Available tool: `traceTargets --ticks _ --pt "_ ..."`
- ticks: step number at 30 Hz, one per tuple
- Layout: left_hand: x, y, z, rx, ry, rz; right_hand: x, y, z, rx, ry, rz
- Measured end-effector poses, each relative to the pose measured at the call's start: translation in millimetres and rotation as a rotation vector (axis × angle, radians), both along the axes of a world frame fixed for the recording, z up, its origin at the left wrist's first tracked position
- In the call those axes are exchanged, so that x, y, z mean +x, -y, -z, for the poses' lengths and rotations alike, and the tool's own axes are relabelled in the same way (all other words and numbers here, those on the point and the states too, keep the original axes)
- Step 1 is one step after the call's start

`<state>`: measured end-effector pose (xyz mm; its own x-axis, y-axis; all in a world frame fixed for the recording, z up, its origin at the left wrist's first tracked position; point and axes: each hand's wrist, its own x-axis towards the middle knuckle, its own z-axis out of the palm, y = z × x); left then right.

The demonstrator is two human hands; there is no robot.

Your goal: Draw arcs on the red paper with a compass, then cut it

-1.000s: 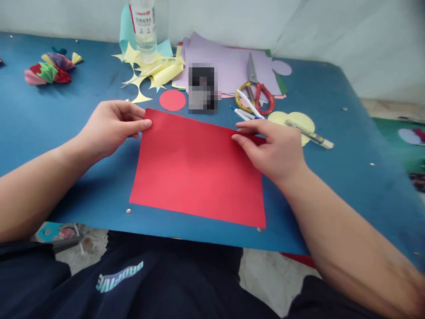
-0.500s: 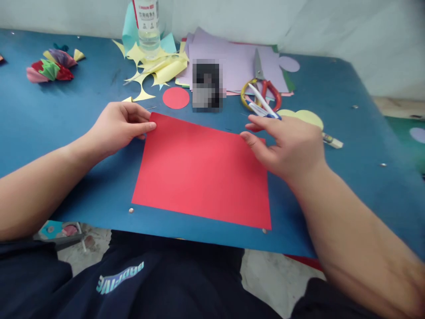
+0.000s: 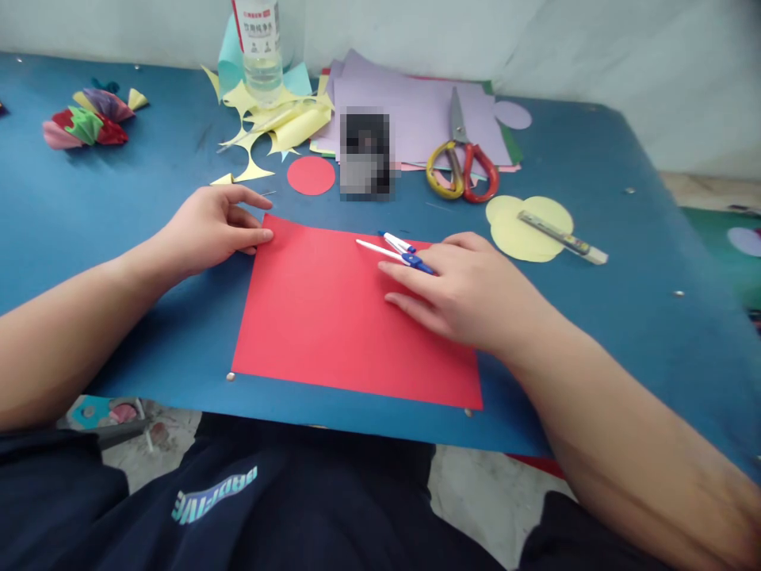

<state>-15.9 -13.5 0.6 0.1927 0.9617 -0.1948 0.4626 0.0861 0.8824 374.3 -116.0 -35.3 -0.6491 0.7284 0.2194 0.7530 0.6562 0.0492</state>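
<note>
A red sheet of paper (image 3: 333, 317) lies on the blue table near its front edge. My left hand (image 3: 217, 226) rests at the sheet's upper left corner, thumb on the paper, the other fingers curved and apart from it. Over the sheet's right part, my right hand (image 3: 457, 289) holds a white and blue compass (image 3: 410, 258) between thumb and forefinger; its legs point left above the paper. The other fingers of this hand are loosely stretched out over the sheet.
Scissors (image 3: 456, 127) lie on purple sheets (image 3: 410, 103) at the back. Yellow circles (image 3: 505, 230) with a small lead case (image 3: 552, 234) are right. A red circle (image 3: 311, 175), yellow scraps (image 3: 255, 166), a bottle (image 3: 261, 55) and paper fans (image 3: 89, 123) are behind and left.
My right hand has picked up the compass from beside the scissors and brought it left and nearer, over the red sheet. My left hand has stayed at the corner.
</note>
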Motion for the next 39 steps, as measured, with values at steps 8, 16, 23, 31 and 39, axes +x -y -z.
traceTargets --ticks 8,16,23,31,39 --pt "4.0 -0.3 -5.0 -0.031 -0.031 -0.027 -2.3 -1.3 9.4 -0.165 -0.142 0.156" --pt "4.0 -1.0 -7.8 -0.036 -0.024 0.003 -17.7 -12.2 37.5 -0.084 -0.247 0.337" --pt "-1.4 -5.0 -4.8 -0.050 -0.029 0.025 6.6 -30.2 47.1 0.048 -0.221 0.491" --pt "7.0 4.8 -13.2 -0.050 -0.013 -0.053 5.2 -53.1 49.3 -0.031 -0.388 0.358" --pt "3.1 4.0 -6.5 0.007 -0.015 -0.013 1.6 -52.4 50.4 -0.013 -0.327 0.260"
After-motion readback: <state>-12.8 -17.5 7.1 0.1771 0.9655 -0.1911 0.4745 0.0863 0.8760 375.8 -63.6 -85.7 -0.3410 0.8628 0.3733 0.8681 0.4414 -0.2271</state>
